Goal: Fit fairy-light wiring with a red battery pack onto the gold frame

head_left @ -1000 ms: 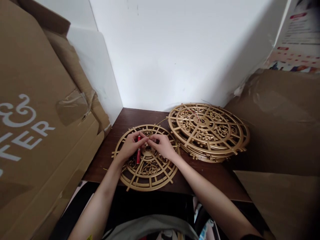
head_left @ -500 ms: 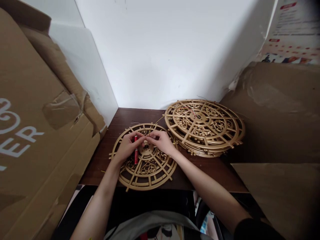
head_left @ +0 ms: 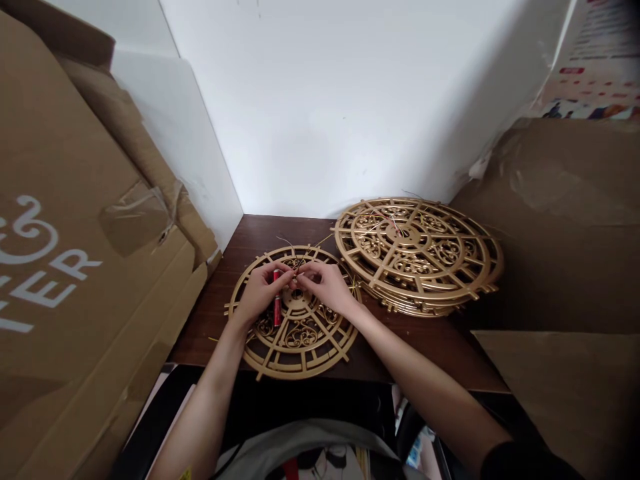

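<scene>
A round gold openwork disc with scrollwork lies flat on the dark wooden table, below both hands. Over its hub, my left hand and my right hand meet with their fingertips pinched together. Thin wires rise from the hub area between them, and both pinches appear to be on these wires. A slim red stick-shaped tool is also tucked in my left hand and points down towards me. What exactly the fingertips press together is too small to see.
A stack of similar gold discs stands at the right, with loose wires on top. Cardboard boxes flank the table, a printed one at the left and another at the right. A white wall closes the back.
The whole view has shifted slightly, so everything sits a little further right. Both hands stay together over the hub, with only a small change at the fingertips.
</scene>
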The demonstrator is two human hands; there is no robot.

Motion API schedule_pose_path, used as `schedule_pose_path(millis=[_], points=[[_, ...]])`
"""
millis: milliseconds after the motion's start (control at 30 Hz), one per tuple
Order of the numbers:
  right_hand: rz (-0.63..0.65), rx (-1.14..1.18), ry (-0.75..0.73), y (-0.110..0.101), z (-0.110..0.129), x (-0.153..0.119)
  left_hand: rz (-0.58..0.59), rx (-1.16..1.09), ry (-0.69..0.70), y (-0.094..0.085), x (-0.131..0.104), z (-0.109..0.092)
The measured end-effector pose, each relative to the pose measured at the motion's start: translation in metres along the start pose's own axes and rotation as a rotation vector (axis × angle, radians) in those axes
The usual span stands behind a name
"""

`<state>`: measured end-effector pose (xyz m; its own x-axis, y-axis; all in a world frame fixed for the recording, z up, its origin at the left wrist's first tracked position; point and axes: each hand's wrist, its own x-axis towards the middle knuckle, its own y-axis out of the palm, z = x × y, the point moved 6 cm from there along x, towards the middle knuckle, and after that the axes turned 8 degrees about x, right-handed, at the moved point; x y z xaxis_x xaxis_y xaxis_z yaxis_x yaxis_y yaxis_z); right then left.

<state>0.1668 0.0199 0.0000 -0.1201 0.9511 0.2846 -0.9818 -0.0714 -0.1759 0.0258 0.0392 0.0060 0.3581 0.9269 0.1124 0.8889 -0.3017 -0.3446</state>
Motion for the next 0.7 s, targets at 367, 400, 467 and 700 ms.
schedule_pose_path(millis=[367,400,467,700], points=[[0.047,0.077,0.021,0.0024,-0.0014,-0.002,-0.068,0.089,-0.006,-0.0035,-0.0037,-0.0049],[0.042,0.064,0.015,0.0021,-0.0004,-0.0021,-0.081,0.105,-0.001,-0.0043,-0.0039,-0.0048],[0.034,0.017,-0.009,0.0017,0.0018,-0.0022,-0.087,0.119,0.004,-0.0048,-0.0043,-0.0042],[-0.039,-0.207,-0.064,-0.0021,0.0022,-0.0039,-0.082,0.087,-0.006,-0.0039,-0.0055,-0.0042]])
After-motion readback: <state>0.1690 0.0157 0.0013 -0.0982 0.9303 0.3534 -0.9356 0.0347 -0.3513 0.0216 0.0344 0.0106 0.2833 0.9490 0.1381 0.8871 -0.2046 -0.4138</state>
